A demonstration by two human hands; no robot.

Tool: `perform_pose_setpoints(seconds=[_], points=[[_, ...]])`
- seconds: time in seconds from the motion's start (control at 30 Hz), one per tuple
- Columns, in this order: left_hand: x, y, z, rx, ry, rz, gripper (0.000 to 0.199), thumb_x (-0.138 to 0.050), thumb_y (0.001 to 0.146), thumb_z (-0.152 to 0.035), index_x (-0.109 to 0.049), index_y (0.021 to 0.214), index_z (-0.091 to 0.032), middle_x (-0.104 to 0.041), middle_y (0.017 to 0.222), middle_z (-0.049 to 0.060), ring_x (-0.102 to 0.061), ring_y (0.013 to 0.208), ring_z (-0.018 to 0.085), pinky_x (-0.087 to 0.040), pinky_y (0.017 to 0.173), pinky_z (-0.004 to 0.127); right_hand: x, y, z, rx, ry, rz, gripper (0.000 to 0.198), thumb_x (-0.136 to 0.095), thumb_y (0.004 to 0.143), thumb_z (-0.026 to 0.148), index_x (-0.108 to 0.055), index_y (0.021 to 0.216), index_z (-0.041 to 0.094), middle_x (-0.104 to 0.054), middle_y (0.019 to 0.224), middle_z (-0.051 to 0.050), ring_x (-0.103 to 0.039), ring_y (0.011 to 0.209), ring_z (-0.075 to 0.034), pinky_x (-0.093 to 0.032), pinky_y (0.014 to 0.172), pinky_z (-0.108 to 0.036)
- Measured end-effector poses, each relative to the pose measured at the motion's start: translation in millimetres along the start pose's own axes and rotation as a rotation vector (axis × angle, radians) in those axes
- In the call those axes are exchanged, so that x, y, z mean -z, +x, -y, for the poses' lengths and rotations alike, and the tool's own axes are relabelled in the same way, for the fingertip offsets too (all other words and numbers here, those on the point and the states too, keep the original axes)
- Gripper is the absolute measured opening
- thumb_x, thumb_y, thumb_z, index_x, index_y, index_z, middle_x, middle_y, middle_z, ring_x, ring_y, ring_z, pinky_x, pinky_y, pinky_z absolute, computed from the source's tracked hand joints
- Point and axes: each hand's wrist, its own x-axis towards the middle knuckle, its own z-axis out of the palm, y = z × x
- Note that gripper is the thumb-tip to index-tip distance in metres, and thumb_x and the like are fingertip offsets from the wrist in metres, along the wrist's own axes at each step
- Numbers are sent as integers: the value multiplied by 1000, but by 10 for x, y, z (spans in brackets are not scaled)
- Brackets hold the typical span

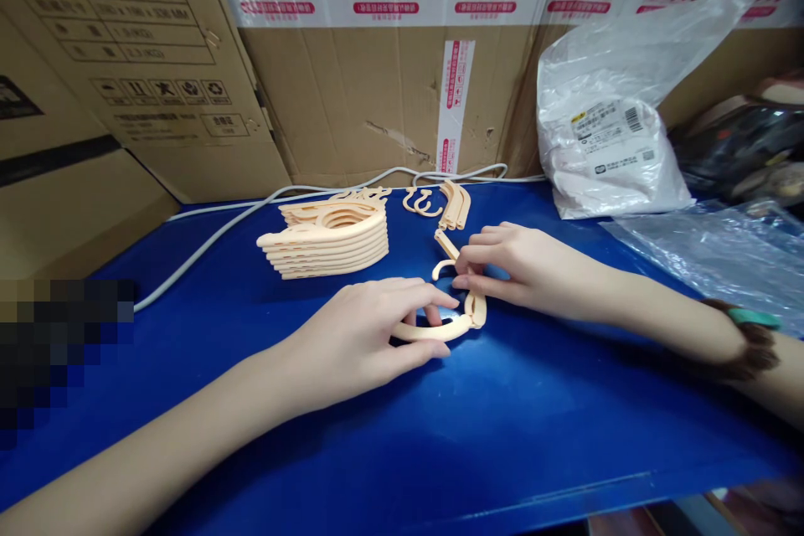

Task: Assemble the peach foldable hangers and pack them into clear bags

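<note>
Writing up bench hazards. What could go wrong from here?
1. The cream hanger has a tight bend between the left hand and right hand; if it folds there, fingers could get pinched.
2. The hanger stack sits close behind the left hand; a knock might topple it.
3. Loose hooks lie near the cable; a tug could scatter them.

Fuzzy brown wristband (754, 352), green band (754, 317)
</note>
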Motion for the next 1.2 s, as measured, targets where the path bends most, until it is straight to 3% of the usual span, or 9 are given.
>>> perform_pose_setpoints(seconds=[0.13,0.43,0.97,1.2], points=[[6,0,42,-40,68,-24,22,-61,91,-29,-65,112,-25,-69,106,2,-61,97,18,-43,82,27,-9,-3,-52,19,-95,-8,21,-52,96,34,-64,90,18,-64,84,-6,-55,78,-20,-36,72,-31],[9,14,131,-81,123,-93,15,-57,94,-28,-65,105,-21,-67,103,1,-60,95,16,-43,81,26,5,-3,-120,16,-150,46,19,-47,91,16,-66,95,17,-61,88,-7,-55,82,-21,-36,74,-32],[21,29,147,-116,387,-134,19,-48,98,-24,-65,106,-19,-66,101,3,-60,94,19,-44,80,32,-27,11,-180,-8,-219,44,25,-41,97,17,-66,92,16,-59,87,-7,-51,76,-20,-36,74,-33],[23,19,96,-141,404,-196,18,-49,98,-26,-64,105,-19,-66,101,3,-60,93,19,-44,79,31,-32,5,-186,7,-260,12,23,-44,97,19,-66,93,16,-61,89,-8,-52,76,-21,-36,73,-32]])
